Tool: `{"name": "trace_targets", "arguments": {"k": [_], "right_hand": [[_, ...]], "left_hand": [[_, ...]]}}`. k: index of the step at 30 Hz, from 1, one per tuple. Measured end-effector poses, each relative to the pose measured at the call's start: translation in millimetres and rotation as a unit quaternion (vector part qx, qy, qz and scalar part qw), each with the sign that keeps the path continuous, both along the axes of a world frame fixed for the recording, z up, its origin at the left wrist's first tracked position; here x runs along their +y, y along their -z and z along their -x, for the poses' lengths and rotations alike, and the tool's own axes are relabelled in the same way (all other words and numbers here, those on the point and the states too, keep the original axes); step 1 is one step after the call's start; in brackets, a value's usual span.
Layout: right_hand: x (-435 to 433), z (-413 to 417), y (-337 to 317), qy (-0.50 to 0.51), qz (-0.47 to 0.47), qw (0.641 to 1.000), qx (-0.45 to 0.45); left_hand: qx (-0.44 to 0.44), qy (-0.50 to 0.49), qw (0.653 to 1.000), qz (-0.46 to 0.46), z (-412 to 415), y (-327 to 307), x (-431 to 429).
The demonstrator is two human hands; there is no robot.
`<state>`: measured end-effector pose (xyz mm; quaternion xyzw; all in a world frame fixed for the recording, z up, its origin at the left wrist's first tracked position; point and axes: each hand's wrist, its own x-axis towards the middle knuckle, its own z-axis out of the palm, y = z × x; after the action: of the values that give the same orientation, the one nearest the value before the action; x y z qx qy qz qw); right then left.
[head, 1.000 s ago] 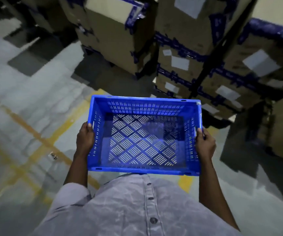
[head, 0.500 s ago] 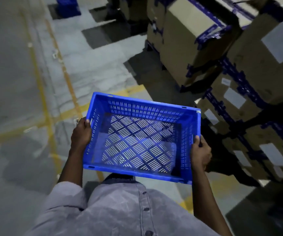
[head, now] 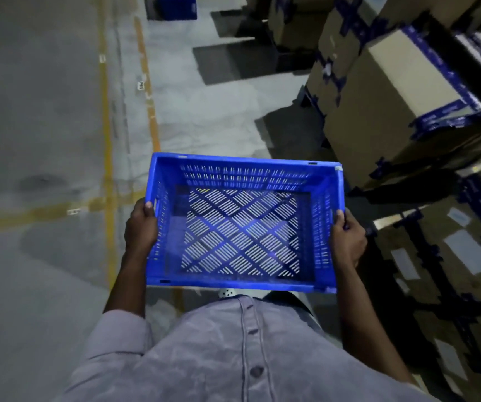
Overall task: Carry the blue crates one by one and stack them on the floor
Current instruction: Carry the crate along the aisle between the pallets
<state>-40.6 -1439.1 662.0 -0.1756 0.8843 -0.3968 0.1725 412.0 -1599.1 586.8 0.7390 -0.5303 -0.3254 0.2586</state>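
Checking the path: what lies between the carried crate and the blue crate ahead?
In the head view, only floor with yellow lines and a small white tag; cardboard boxes stand to the right.

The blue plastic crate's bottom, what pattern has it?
Diamond criss-cross of slits in the blue plastic crate; head view.

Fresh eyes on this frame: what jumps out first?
The empty blue crate sits centre frame, carried in front of the person's shirt with the left hand and right hand gripping its short sides. Stacked boxes with blue tape fill the right side. Yellow lines run along the grey floor on the left.
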Motion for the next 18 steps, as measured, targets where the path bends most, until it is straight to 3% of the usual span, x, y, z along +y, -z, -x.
{"name": "trace_targets", "arguments": {"k": [18], "right_hand": [[-403, -13, 9, -0.118, 0.008, 0.992, -0.032]], "left_hand": [[0.013, -0.109, 0.994, -0.010, -27, -3, -303]]}}
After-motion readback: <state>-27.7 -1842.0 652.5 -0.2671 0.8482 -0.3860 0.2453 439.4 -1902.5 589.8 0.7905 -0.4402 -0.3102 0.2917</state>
